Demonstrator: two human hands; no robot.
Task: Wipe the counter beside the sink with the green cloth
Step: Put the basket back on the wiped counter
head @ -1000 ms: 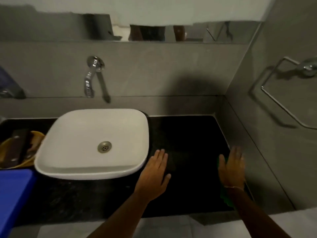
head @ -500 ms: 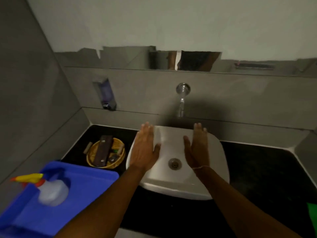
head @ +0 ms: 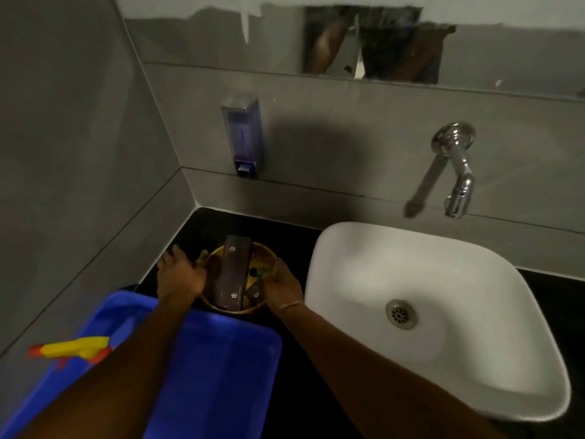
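Observation:
The green cloth is not in view. The black counter (head: 202, 226) shows left of the white sink (head: 411, 267). A round wicker basket (head: 264, 252) stands on it, holding a long dark box (head: 232, 274) and small items. My left hand (head: 180, 275) is at the basket's left rim with its fingers spread, the thumb touching the rim. My right hand (head: 281, 288) is curled over the basket's right rim. Both forearms reach in from the bottom of the frame.
A blue plastic tub (head: 221, 359) sits at the counter's front left, with a yellow and red spray trigger (head: 72, 350) in it. A soap dispenser (head: 242, 134) and a chrome tap (head: 459, 172) are fixed to the grey back wall. A grey wall closes the left side.
The view has swung left, from the counter right of the sink to its left side. Both hands left the green cloth, passed over the sink and now flank the basket.

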